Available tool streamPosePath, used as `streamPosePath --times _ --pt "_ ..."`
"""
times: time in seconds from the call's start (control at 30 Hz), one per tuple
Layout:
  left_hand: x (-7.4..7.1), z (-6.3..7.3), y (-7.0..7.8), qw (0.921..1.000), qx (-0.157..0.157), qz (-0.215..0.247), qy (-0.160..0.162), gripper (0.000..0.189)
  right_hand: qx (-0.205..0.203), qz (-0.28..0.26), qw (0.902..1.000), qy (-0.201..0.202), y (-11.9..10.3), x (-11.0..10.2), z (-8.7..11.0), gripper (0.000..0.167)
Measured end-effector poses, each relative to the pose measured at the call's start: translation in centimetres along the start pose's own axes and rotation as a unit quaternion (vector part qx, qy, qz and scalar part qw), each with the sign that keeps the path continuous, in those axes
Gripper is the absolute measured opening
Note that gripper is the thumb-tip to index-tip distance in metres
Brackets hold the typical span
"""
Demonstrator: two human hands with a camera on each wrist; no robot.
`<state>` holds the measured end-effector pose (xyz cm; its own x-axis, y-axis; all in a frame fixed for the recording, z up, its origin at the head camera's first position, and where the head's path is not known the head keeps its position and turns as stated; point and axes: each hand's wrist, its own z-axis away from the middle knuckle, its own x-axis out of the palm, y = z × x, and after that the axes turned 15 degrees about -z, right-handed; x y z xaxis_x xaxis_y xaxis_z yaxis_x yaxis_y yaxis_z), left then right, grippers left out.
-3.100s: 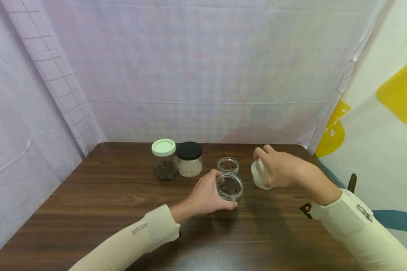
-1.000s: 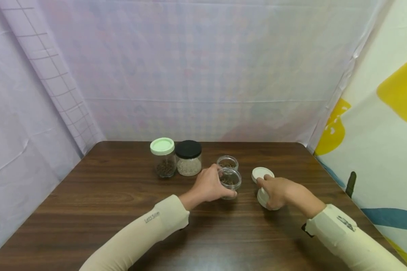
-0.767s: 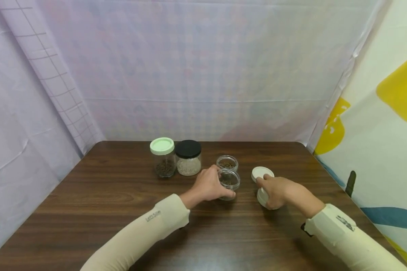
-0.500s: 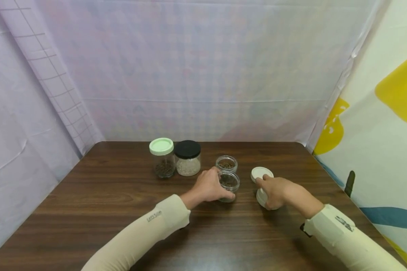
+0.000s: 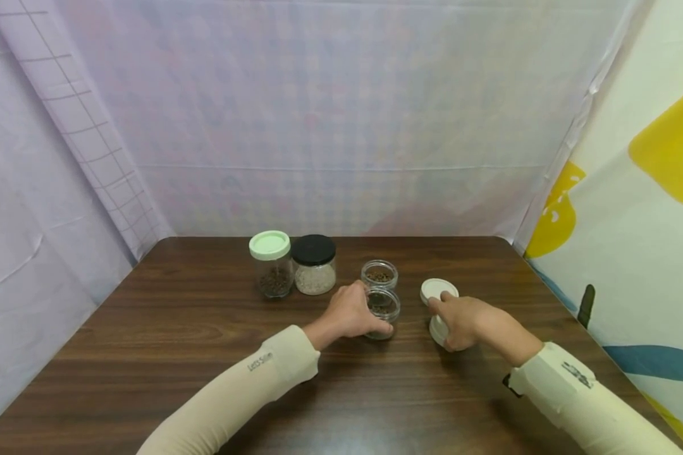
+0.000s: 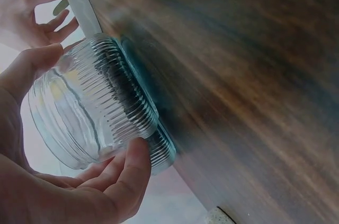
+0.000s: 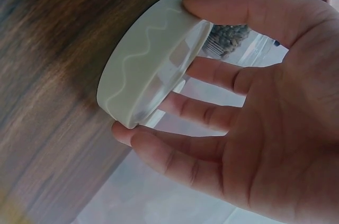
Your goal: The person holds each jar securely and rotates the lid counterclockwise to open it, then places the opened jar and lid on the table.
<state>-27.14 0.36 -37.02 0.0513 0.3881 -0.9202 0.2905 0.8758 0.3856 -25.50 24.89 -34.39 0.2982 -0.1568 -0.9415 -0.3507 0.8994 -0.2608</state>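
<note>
My left hand point(image 5: 350, 313) grips an open clear jar point(image 5: 386, 306) with dark grains at its bottom. The left wrist view shows fingers and thumb round the ribbed glass of this jar point(image 6: 100, 94), its base at the tabletop. Just behind it stands a second open jar point(image 5: 379, 274), also with dark grains. To the right, my right hand point(image 5: 461, 321) holds a white screw lid point(image 5: 438, 332) low on the table. Seen from the right wrist, thumb and fingers span this lid point(image 7: 143, 57), which has a raised wavy line. Another white lid point(image 5: 436, 288) lies behind it.
At the back left, a jar with a mint-green lid point(image 5: 270, 245) holds dark grains. Beside it stands a wide jar of pale grains with a black lid point(image 5: 313, 249). The brown wooden table point(image 5: 193, 297) reaches back to a pale curtain point(image 5: 341, 126).
Since about three seconds ago, my left hand has set the jar down slightly farther back. My right hand has brought one white lid nearer and down to the table, leaving the other behind.
</note>
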Motion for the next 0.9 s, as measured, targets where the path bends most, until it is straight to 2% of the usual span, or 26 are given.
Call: streamPosePath --times 0.23,0.4,0.6,0.67,0.77,0.9 --pt "0.1 0.1 0.0 0.9995 -0.021 0.012 -0.018 0.086 0.001 0.003 1.0000 0.003 -0.2 -0.1 0.0 0.058" --pt "0.2 0.3 0.0 0.9992 -0.022 0.019 -0.026 0.092 0.008 -0.001 1.0000 0.003 -0.1 0.1 0.0 0.059" --pt "-0.1 0.9 0.1 0.9997 -0.011 -0.012 -0.020 0.114 0.016 -0.012 0.9998 -0.001 0.1 0.4 0.1 0.060" --pt "-0.8 1.2 0.2 0.9996 -0.004 -0.025 -0.012 0.120 0.013 -0.016 0.9998 -0.001 0.2 0.5 0.1 0.059" --pt "-2.7 1.7 0.3 0.9996 0.006 -0.027 0.006 0.121 0.003 -0.027 0.9996 0.004 0.5 0.3 0.3 0.058" --pt "-5.5 1.6 0.3 0.9979 0.006 -0.013 0.062 0.102 0.000 -0.049 0.9988 0.006 0.9 -0.3 0.6 0.059"
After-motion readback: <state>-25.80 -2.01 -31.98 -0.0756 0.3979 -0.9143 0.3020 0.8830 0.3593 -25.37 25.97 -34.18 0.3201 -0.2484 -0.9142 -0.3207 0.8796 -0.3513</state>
